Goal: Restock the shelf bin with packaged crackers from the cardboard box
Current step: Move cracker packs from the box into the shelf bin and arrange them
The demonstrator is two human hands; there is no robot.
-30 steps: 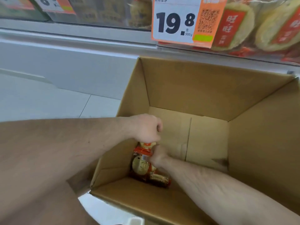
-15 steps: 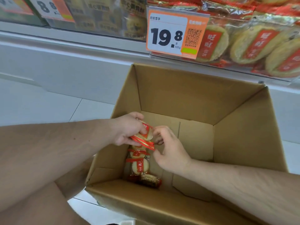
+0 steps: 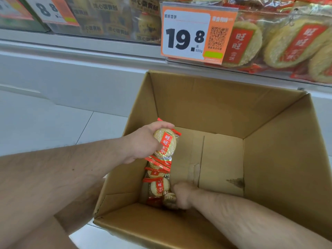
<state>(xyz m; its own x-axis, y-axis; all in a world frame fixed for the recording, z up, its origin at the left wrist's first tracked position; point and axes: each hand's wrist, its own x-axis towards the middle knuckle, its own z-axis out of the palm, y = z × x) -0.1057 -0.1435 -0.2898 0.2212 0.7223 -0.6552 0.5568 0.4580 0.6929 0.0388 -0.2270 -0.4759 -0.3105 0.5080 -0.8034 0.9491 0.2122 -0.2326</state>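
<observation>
Two bare hands reach into an open cardboard box (image 3: 206, 108) that stands on a pale tiled floor (image 3: 45, 126), close in front of a white shelf unit (image 3: 75, 72). Above the box, the shelf bin (image 3: 269, 71) has a clear front wall, and behind this wall lie many packaged rice crackers (image 3: 294, 42), round and pale with red labels. An orange and white price tag (image 3: 195, 33) with the number 19.8 hangs on the left part of the bin front. Further left a second tag (image 3: 53, 10) is seen only in part, in front of other packaged snacks (image 3: 115, 18) that are blurred.

Inside the box, the brown bottom (image 3: 221, 164) is mostly bare, with a dark stain near the right wall. A few cracker packets (image 3: 158, 184) lie in a small pile against the left wall, near the front corner.

The left hand (image 3: 143, 142) is raised over this pile, near the left wall of the box. Its grip is closed around one cracker packet (image 3: 166, 142); the fingers curl over the top edge and the thumb side is behind it, so the red label faces the camera. The packet hangs just above the pile, and its lower edge seems to touch the next packet.

The right hand (image 3: 181, 194) is low in the box, at the right side of the pile. Its fingers are curled down onto a packet (image 3: 168, 199) at the bottom, but the hand itself hides how firm this grip is.
</observation>
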